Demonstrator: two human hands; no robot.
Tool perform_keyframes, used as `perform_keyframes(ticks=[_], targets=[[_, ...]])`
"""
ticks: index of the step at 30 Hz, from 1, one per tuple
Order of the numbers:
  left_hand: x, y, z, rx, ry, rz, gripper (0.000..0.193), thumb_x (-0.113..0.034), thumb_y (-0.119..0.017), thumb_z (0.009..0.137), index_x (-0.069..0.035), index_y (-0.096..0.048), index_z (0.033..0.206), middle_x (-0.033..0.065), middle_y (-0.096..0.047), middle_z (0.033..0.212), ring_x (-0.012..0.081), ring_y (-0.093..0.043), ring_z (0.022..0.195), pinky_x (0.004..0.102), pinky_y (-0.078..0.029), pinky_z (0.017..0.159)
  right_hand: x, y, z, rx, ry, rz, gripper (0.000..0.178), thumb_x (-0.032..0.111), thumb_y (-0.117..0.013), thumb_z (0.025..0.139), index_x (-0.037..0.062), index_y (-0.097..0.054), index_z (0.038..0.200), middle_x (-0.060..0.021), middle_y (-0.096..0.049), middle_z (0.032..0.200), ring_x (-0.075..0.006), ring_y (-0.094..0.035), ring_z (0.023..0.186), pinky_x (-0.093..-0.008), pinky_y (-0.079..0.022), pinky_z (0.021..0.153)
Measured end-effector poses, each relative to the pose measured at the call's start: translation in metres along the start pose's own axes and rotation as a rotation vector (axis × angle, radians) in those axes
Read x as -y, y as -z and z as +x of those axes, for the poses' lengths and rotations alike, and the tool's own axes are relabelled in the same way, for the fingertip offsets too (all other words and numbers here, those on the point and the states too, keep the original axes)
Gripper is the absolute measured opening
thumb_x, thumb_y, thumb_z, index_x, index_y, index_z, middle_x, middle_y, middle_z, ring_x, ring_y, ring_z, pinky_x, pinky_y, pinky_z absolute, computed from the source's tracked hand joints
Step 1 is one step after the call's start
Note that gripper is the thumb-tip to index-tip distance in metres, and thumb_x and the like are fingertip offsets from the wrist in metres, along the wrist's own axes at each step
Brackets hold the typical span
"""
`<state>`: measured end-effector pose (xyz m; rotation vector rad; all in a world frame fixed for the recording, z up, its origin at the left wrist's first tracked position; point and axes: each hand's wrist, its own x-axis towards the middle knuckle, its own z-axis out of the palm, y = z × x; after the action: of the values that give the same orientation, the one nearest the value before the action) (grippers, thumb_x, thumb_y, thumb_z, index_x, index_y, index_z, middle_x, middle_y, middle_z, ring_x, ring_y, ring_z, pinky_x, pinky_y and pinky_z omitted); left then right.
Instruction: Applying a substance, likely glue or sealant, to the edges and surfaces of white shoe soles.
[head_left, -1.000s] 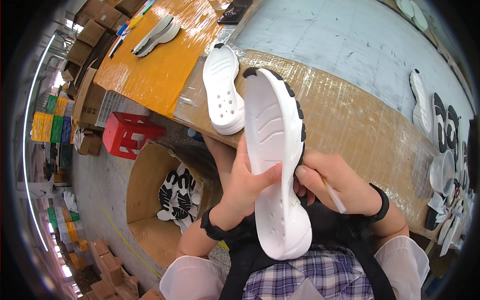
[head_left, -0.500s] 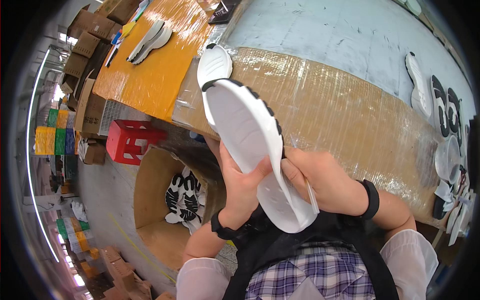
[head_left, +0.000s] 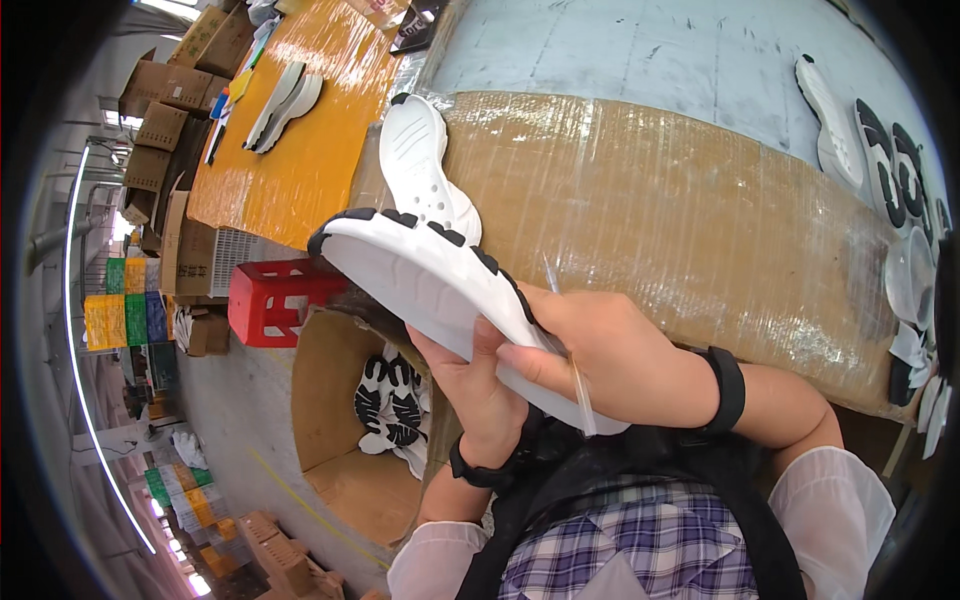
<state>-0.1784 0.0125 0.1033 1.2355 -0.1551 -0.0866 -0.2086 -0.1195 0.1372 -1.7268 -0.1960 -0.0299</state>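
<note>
One head-worn fisheye view looks down from close above the white sole (head_left: 425,285), the table (head_left: 660,205) beyond.

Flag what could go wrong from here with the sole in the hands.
1. The thin clear stick in the right hand crosses the held sole in this view, so it might scuff the white surface.
2. The held sole's black-studded edge overlaps the second sole in view; they could knock together, though the gap is unclear.
3. It is held aloft, so it may drop if the left hand slips.
</note>
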Motion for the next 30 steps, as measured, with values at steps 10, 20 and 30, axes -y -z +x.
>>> perform_keyframes(ticks=[10,20,30], targets=[[0.000,0.005,-0.026,-0.025,0.077,0.029,0.067,-0.007,-0.058,0.080,-0.014,-0.018,0.133,0.0042,-0.037,0.125,0.0183,-0.041,0.113,0.0355,-0.036,0.096,-0.003,-0.004,-0.023,-0.085,0.459,-0.847,0.042,0.017,-0.058,0.072,-0.0210,-0.051,0.090,-0.0281,-0.057,0.074,-0.0324,-0.059,0.070,-0.0313,-0.051,0.051],[0.009,0.008,-0.037,-0.019,0.078,0.023,0.068,-0.013,-0.059,0.082,-0.016,-0.015,0.134,0.0035,-0.037,0.127,0.0174,-0.042,0.112,0.0366,-0.036,0.096,-0.008,-0.004,-0.032,-0.046,0.413,-0.751,0.041,0.016,-0.058,0.072,-0.0190,-0.051,0.092,-0.0242,-0.058,0.075,-0.0285,-0.059,0.067,-0.0308,-0.050,0.051],[0.019,0.035,-0.033,0.042,0.263,-0.367,0.072,-0.010,-0.059,0.082,-0.015,-0.011,0.136,0.0045,-0.035,0.127,0.0178,-0.042,0.111,0.0345,-0.038,0.092,0.005,-0.011,-0.027,-0.115,0.228,-0.521,0.045,0.022,-0.065,0.072,-0.0080,-0.050,0.102,-0.0145,-0.056,0.068,-0.0280,-0.058,0.059,-0.0329,-0.047,0.052]])
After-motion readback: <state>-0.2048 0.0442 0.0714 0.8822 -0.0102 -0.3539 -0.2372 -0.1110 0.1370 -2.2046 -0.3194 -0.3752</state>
